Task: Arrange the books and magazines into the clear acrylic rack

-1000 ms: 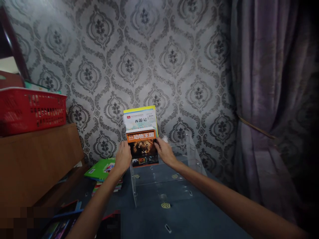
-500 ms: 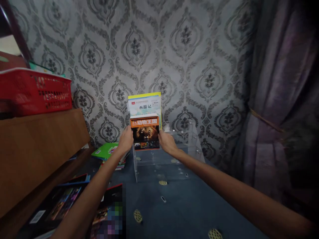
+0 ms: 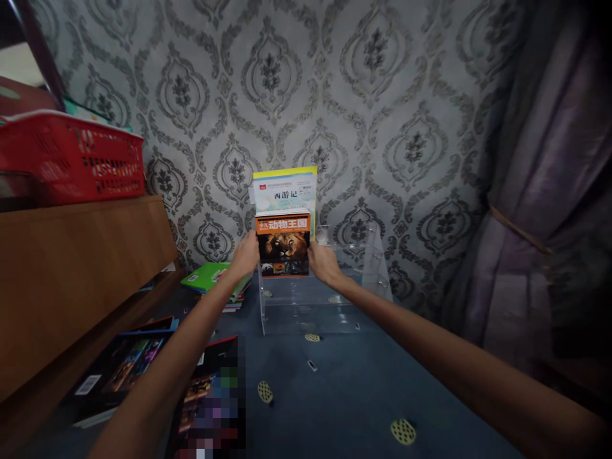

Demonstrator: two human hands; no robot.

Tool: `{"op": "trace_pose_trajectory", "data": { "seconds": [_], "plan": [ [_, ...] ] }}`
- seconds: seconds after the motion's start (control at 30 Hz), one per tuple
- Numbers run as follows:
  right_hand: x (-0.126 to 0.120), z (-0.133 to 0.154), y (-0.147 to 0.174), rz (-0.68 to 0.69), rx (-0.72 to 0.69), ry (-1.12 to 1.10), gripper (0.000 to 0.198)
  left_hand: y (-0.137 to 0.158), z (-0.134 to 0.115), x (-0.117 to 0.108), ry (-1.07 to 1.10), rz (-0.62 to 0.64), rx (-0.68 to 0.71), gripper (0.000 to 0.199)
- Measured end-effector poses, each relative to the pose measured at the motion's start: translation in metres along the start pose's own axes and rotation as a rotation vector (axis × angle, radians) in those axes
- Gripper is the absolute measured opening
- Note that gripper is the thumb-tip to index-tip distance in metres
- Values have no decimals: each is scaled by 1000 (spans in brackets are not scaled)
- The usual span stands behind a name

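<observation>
An orange and black book with a lion on its cover stands upright between my hands, its front toward me. My left hand grips its left edge and my right hand its right edge, fingers curled; the fingertips are partly hidden. Behind it rises a white and pale-blue book with a yellow border, upright on the rack. The clear acrylic tiered rack carries both at its left side. Whether the lion book rests fully on a tier, I cannot tell.
Left of the rack lies a stack of books topped by a green one. Dark books lie nearer, under my left forearm. A red basket sits on a wooden cabinet; a curtain hangs at right.
The view has tilted down and shifted slightly left. Both hands still grip the lion book, which stays in about the same place on the rack.
</observation>
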State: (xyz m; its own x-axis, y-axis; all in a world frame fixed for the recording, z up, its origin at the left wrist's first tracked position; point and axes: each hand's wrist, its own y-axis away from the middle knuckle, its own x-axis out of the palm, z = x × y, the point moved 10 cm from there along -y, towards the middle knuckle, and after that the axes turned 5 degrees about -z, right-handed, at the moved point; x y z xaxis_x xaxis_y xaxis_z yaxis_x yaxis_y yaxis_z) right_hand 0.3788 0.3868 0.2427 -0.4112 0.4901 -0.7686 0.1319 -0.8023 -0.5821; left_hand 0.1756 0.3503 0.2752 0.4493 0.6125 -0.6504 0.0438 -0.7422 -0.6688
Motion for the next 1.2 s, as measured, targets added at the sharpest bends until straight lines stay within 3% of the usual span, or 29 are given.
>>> {"op": "trace_pose_trajectory", "data": {
  "seconds": [0.17,0.27,0.43,0.5,0.6,0.7,0.8,0.9,1.1,1.2],
  "plan": [
    [0,-1,2,-44,-61,-18,28,9,13,-10,48,-21,23,33],
    [-1,1,4,-49,-91,-21,25,37,28,-10,59,-11,5,33],
    [1,0,22,13,-116,-36,36,145,65,12,63,142,-70,26],
    [-3,2,37,-68,-145,-106,45,198,81,20,-4,229,-107,28],
    [-5,15,81,-219,-255,-295,48,260,103,19,-191,325,-169,35],
    [26,46,145,-69,-406,-477,42,290,115,10,-318,340,-232,39],
    [64,80,210,164,-506,-634,40,295,115,7,-351,341,-264,41],
    [87,108,249,306,-532,-737,41,294,105,13,-338,340,-279,43],
    [100,147,258,432,-507,-838,48,309,56,44,-126,402,-187,51],
    [107,161,258,499,-478,-846,56,314,39,40,58,392,-110,54]
  ]
}}
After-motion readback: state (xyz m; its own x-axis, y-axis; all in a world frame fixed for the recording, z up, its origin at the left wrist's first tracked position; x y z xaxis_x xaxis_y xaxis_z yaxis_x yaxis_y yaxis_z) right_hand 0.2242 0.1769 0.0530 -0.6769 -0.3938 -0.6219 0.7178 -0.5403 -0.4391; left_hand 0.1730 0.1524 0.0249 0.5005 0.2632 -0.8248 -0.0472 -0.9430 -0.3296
